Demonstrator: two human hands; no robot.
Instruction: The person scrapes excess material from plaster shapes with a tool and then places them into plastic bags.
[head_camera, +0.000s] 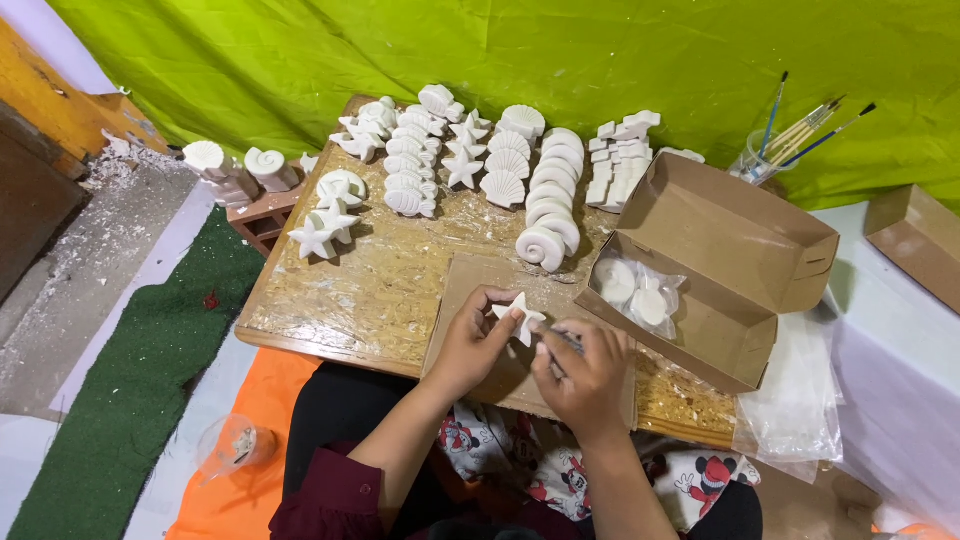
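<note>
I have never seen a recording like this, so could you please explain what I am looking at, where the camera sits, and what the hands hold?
There is no machine: a person works with bare hands, filmed by one head-worn camera looking down. The left hand holds a small white star; the right hand puts a thin tool, mostly hidden, to it. On the wooden board lie rows of white cast shells and stars. An open cardboard box holds bagged white pieces. Paintbrushes stand in a jar behind.

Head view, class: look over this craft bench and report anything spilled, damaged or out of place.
White rubble and dust lie scattered on the ledge at the left, beside the board, like broken plaster. A clear plastic cup lies tipped on its side on the orange sheet. The white shell and star casts stand in tidy rows; the left hand holds one star.
</note>
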